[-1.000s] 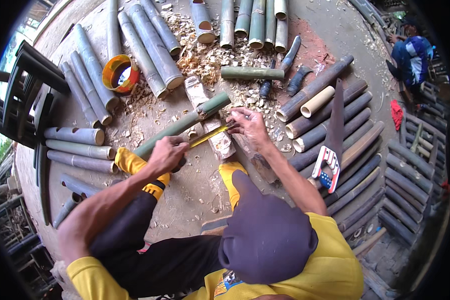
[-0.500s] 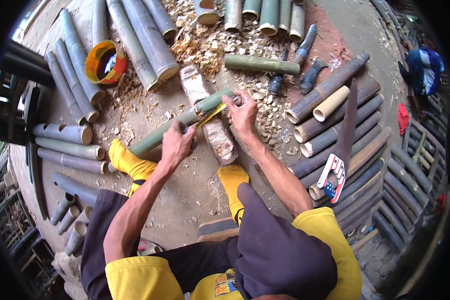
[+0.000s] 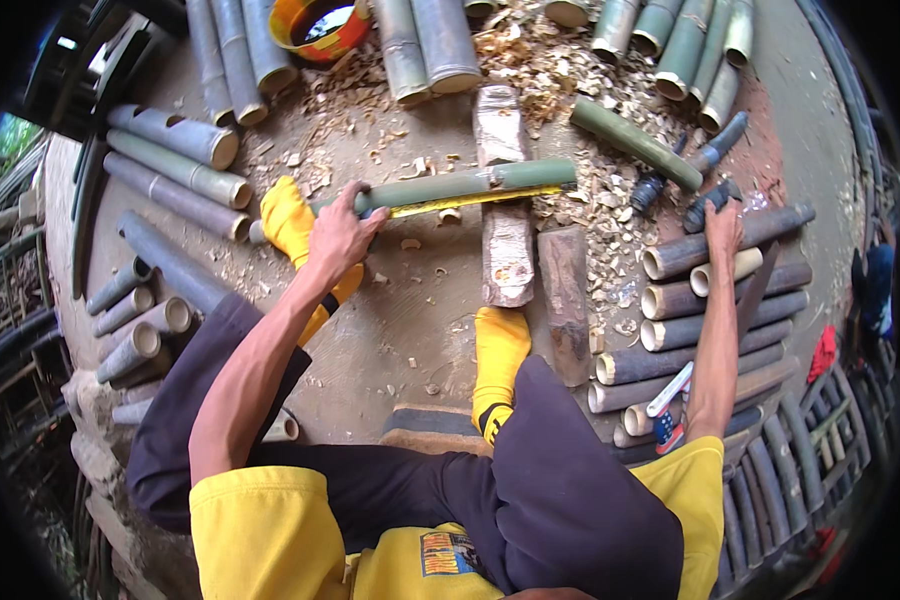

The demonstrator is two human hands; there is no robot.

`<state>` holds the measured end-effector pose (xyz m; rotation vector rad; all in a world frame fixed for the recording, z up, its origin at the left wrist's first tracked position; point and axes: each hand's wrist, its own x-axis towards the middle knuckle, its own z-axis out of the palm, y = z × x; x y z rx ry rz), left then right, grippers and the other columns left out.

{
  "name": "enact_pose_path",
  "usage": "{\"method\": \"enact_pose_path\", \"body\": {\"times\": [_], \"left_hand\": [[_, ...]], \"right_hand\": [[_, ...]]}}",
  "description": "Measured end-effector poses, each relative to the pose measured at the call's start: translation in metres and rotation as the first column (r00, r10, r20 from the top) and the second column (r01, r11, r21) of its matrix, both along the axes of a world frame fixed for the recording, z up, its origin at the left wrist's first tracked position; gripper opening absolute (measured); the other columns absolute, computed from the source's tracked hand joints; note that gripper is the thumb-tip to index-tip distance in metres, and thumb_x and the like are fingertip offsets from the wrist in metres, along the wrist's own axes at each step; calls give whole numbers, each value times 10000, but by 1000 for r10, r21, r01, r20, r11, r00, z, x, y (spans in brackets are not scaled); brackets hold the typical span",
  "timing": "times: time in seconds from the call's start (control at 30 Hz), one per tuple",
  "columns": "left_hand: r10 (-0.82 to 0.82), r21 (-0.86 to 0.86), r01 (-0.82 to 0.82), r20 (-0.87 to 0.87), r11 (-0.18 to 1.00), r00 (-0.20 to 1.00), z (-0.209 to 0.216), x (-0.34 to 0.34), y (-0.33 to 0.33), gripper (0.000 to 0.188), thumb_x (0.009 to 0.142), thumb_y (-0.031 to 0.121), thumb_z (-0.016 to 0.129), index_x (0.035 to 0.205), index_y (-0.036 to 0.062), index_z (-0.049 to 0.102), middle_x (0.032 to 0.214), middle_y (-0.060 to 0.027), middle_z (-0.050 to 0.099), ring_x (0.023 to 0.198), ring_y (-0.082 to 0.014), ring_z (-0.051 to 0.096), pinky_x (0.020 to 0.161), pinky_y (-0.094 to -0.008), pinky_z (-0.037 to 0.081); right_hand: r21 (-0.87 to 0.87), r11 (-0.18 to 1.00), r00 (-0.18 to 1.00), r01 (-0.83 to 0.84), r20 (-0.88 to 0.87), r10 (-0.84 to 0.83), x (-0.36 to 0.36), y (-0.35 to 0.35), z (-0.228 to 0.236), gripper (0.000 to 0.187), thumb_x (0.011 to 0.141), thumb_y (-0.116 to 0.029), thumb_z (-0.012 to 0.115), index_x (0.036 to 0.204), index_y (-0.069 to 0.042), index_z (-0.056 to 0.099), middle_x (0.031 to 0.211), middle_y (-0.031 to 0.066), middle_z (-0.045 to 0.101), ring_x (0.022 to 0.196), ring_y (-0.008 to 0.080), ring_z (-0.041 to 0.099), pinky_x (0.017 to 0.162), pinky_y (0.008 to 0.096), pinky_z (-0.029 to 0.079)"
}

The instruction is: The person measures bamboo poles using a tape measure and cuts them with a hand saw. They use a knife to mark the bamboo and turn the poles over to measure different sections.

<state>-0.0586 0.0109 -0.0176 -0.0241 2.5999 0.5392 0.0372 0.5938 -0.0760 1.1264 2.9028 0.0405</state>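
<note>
A long green bamboo tube [image 3: 450,184] lies across a pale, rough-hewn wood block [image 3: 507,262], its left end by my sock-covered left foot. Along its near side runs a yellow tape measure blade [image 3: 470,203], drawn out nearly to the tube's right end. My left hand [image 3: 340,232] is closed round the tube's left part and the near end of the tape; the tape's case is mostly hidden under the fingers. Far to the right, my right hand [image 3: 724,228] has its fingers bent on the near end of a short dark curved piece [image 3: 705,212], whose kind I cannot make out.
Wood shavings [image 3: 610,270] cover the ground beyond and right of the block. Cut bamboo tubes [image 3: 175,160] lie in groups on both sides and at the back. A handsaw [image 3: 673,395] rests on the right group. An orange-yellow bucket [image 3: 320,30] stands at the far left.
My right hand has let go of the tape and moved right to the dark piece. The tube now lies more level across the block. The whole view has shifted right.
</note>
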Motion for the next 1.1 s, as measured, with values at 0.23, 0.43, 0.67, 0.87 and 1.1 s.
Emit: {"method": "enact_pose_path", "body": {"times": [0.23, 0.43, 0.67, 0.87, 1.1], "left_hand": [[0, 99, -13, 133, 995, 991, -2, -5, 9, 483, 795, 449, 621, 1161, 149, 520, 913, -239, 642, 877, -413, 621, 737, -474, 489], [54, 189, -70, 87, 979, 995, 1, -1, -17, 422, 797, 305, 663, 1136, 75, 562, 699, -74, 652, 629, -156, 631, 593, -292, 490], [-3, 203, -26, 140, 979, 990, 1, -11, -11, 474, 766, 391, 636, 1156, 132, 562, 789, -121, 671, 794, -278, 657, 734, -382, 503], [-11, 183, 2, 50, 983, 999, -7, -9, -22, 454, 762, 347, 659, 1133, 97, 582, 719, -72, 661, 664, -182, 642, 638, -312, 495], [16, 143, -38, 155, 989, 988, 7, -8, -11, 450, 773, 392, 629, 1145, 147, 561, 971, -185, 651, 925, -353, 622, 799, -445, 488]], "right_hand": [[-74, 992, 988, 99, 129, -89, -2, 25, 12, 626, 816, -494, 565, 1316, -141, 434, 1243, 233, 517, 1136, 411, 499, 952, 513, 383], [-40, 990, 975, 135, 183, -126, -35, -35, 18, 708, 720, -518, 660, 1257, -79, 516, 1165, 232, 545, 1138, 369, 508, 909, 446, 433], [-910, 301, 303, -284, -383, -873, 42, 82, 34, 324, 721, -208, 587, 955, 16, 589, 782, 90, 602, 648, 264, 603, 660, 440, 518], [-850, 251, 436, -464, -465, -770, 24, -115, 147, 364, 822, -203, 575, 1098, 8, 468, 864, 91, 588, 671, 223, 607, 623, 395, 535], [-682, 449, 817, -577, -483, 316, -35, -281, 141, 229, 879, -200, 567, 1040, -38, 565, 684, 53, 575, 630, 132, 580, 539, 298, 455]]}}
